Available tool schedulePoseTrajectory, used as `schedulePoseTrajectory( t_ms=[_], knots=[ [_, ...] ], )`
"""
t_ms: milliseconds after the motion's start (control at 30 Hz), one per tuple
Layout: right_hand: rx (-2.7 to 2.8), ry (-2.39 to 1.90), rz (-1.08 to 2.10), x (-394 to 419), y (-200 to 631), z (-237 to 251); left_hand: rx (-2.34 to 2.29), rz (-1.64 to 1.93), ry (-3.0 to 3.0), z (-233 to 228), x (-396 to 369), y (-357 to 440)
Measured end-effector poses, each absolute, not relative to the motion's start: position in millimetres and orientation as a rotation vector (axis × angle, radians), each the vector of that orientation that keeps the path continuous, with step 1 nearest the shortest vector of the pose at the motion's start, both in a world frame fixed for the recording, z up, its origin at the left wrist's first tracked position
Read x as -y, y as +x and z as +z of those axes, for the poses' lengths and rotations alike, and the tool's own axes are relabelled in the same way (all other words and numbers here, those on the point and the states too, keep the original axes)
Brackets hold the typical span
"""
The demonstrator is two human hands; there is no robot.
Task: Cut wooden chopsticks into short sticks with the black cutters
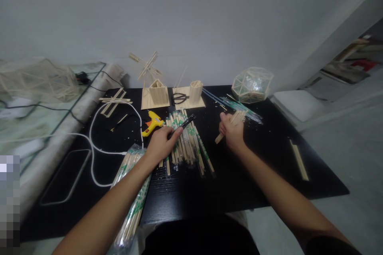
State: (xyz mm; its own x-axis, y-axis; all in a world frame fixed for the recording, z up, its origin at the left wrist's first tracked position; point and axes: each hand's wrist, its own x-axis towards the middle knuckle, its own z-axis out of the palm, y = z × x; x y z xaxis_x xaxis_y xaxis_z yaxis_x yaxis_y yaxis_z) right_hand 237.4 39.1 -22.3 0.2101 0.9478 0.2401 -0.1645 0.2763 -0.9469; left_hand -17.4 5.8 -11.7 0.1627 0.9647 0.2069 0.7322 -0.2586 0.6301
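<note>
Left hand (pixel 161 143), centre of the frame: fingers closed around a black knife (pixel 186 122), whose tip points toward the upper right. The hand rests over a pile of sticks (pixel 188 143) spread on the black tabletop (pixel 245 183).

Right hand (pixel 231 132), right of centre: fingers pressed together around a small bundle (pixel 231 125) of bare sticks, held tilted, its lower end just above the tabletop.

A wrapped pack (pixel 134 191) of sticks lies under the left forearm, lower left of centre. A yellow glue gun (pixel 153 122) lies just left of the pile, with a white cable (pixel 95 147) looping further left. Scissors (pixel 179 97) rest on a wooden board (pixel 187 103) at upper centre, between a stick house (pixel 155 92) and a stick cup (pixel 195 91). A stick dome (pixel 253 84) sits at upper right.
</note>
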Motion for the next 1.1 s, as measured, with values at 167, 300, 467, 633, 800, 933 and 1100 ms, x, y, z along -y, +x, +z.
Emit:
schedulePoseTrajectory(
  t_ms=[167, 300, 467, 633, 800, 933, 1100],
  knots=[
    [1.041, -0.945, 1.034, -42, 237, -19, -1.614, 0.812, 2.069, -12, -6, -18],
    [1.031, -0.907, 1.033, -42, 236, -18, -1.61, 0.82, 2.071, -12, -6, -18],
    [1.056, -0.933, 1.005, -41, 236, -21, -1.606, 0.81, 2.066, -11, -5, -18],
    [1.097, -1.008, 1.022, -41, 236, -29, -1.598, 0.81, 2.071, -11, -6, -18],
    [1.149, -1.082, 0.994, -40, 235, -34, -1.642, 0.762, 2.093, -10, -5, -18],
    [1.334, -1.209, 0.823, -34, 233, -29, -1.749, 0.693, 2.127, -7, -1, -15],
    [1.881, -1.476, 0.592, -25, 228, -12, -1.787, 0.725, 2.155, -6, 4, -14]
  ],
)
